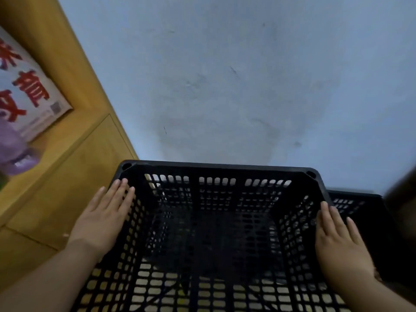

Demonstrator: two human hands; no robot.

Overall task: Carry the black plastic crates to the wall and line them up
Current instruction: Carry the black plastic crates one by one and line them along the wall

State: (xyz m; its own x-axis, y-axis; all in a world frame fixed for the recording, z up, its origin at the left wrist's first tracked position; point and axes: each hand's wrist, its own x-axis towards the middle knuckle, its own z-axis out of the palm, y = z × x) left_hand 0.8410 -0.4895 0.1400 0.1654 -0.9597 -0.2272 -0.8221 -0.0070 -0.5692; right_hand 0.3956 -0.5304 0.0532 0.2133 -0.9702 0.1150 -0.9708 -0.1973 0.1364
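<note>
One crate [353, 195] right, cabinet [67, 176] (wooden) left, wall [225, 75] ahead

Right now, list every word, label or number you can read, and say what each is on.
Printed box: large red Chinese characters, tilted and cut off by the frame; not surely readable.
Same box: QR code and small print, too small to read.
Purple package: white label, blurred.
Black crate: no text.

Probably a home storage corner: wooden cabinet [67, 176], printed carton [29, 91], scuffed pale wall [225, 75].
</note>
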